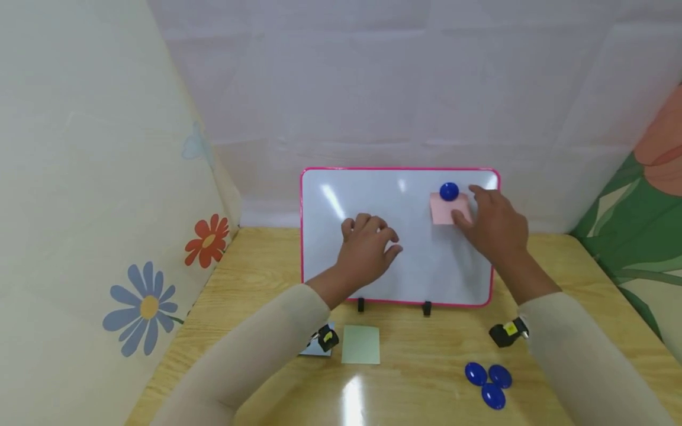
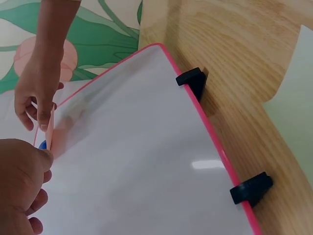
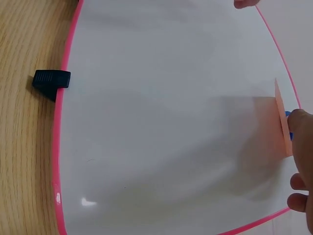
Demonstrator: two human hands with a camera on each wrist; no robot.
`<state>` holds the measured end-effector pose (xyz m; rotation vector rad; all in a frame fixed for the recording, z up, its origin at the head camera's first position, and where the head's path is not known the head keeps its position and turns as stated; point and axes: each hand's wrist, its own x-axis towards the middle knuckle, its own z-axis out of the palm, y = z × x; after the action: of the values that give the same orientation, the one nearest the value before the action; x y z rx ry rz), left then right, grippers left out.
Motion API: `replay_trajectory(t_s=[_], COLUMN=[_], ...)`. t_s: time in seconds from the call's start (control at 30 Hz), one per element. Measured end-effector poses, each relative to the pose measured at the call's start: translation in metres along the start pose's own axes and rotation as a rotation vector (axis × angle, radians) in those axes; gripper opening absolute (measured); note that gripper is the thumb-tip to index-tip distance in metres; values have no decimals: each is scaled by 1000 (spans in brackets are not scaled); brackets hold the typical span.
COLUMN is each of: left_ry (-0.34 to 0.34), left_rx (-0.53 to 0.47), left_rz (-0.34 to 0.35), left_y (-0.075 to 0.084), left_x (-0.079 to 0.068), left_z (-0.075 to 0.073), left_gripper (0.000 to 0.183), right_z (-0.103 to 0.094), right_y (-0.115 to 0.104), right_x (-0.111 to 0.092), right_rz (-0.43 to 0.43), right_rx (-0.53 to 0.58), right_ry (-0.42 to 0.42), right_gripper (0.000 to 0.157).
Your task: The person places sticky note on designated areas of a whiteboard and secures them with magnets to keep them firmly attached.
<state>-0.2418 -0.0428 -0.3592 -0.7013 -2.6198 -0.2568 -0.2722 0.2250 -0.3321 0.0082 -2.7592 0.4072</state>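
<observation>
A whiteboard (image 1: 405, 254) with a pink rim stands upright on the table. Near its upper right corner a round blue magnet (image 1: 449, 191) sits over the top edge of a pink sticky note (image 1: 443, 212), whose lower part sticks out from the board. My right hand (image 1: 496, 228) is beside the note's right side, thumb by the paper and forefinger right of the magnet; thumb and fingers are apart. In front of the board's left-centre, my left hand (image 1: 364, 254) hangs with loosely bent fingers and holds nothing. The right wrist view shows the note (image 3: 283, 122) edge-on.
Three blue magnets (image 1: 492, 395) lie together on the table (image 1: 426, 378) at the front right. A green sticky note (image 1: 360, 344) lies front centre, next to a pale blue one (image 1: 323, 349) partly hidden by the left wrist's camera. Black feet (image 1: 427, 308) hold the board's lower edge.
</observation>
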Motion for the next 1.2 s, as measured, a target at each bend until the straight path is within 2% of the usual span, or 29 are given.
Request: replay_trajectory(t_s=[0.27,0.57,1.0,1.2], left_ry=[-71,-137,-125,-125], left_rx=[-37,-62,-61,-88], left_rz=[-24,-49,-50,-23], left_y=[-8,-14,-26,-25], left_x=[-17,-29,-42,-47], left_z=[-3,-6,-10,-11], left_gripper=[22,20,16,15], right_z=[-2,-6,-5,-5], right_y=[3,6,10,12], right_x=[-8,-15,-28,-38], right_rz=[6,10,-35,-67], right_rx=[16,-1,-30,-30], right_ry=[25,15,53,77], right_gripper=[71,69,67,64])
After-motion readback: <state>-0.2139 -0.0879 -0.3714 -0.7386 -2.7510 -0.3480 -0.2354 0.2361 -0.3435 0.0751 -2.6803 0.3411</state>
